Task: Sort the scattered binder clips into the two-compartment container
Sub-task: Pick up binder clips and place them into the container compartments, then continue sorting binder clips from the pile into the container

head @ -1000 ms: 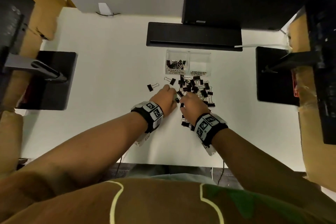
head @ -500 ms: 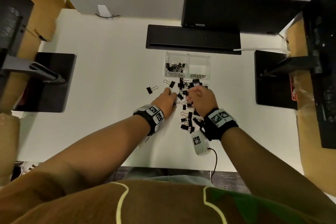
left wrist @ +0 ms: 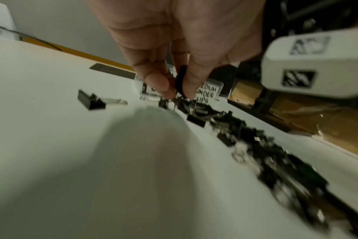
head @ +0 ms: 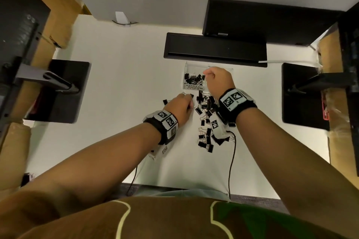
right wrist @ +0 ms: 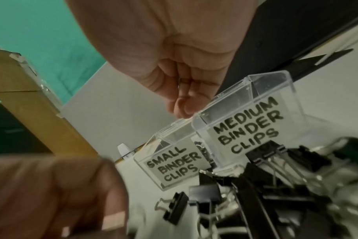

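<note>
A clear two-compartment container [head: 188, 65] stands at the back of the white table. Its left compartment [right wrist: 174, 163], labelled SMALL BINDER CLIPS, holds several black clips; the other compartment [right wrist: 247, 126] reads MEDIUM BINDER CLIPS. My right hand [head: 206, 73] hovers over the container near the divider, fingertips [right wrist: 183, 106] pinched together, with no clip showing between them. In front lies the pile of black binder clips [head: 206, 110]. My left hand [head: 191, 101] rests at the pile's left edge and pinches a black clip [left wrist: 180, 77] between thumb and finger. One clip [head: 165, 101] lies alone to the left.
A long black tray [head: 213, 48] sits right behind the container, with a black box [head: 272, 21] further back. Black base plates stand at the left [head: 64, 91] and right [head: 303, 95]. A black cable [head: 232, 161] hangs from my right wrist across the table's front edge.
My right hand has left the pile and moved forward and up to above the container. My left hand has stayed at the pile's left edge.
</note>
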The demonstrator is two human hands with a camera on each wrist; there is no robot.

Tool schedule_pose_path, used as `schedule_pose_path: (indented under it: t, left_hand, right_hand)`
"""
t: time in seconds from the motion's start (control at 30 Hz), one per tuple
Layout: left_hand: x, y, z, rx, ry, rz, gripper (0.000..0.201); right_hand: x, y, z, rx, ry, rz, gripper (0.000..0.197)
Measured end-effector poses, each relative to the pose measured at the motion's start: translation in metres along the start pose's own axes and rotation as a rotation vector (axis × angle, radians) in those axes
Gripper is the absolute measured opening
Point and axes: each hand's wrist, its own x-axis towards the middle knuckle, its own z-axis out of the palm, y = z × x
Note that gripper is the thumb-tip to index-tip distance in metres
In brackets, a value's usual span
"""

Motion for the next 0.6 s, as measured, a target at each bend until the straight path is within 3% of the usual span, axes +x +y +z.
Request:
schedule_pose_path:
  t: [0.23,0.33,0.6]
  left_hand:
    - [0.055,0.015,-0.047,-0.113,0.246,-0.032,0.005]
    - [0.076,0.018,-0.058,-0.059,0.224,-0.032,0.01]
    - [0.086,0.018,-0.051,0.007,0.157,-0.026,0.015]
  right_hand:
    - [-0.036,0.029,0.016,-0.345,-0.209,0.031,0.028]
    - [-0.04,0.035,0.027,-0.394,-0.223,0.045,0.037]
    - [-0.041,0.044,0.036,-0.267,-0.202,0.006,0.024]
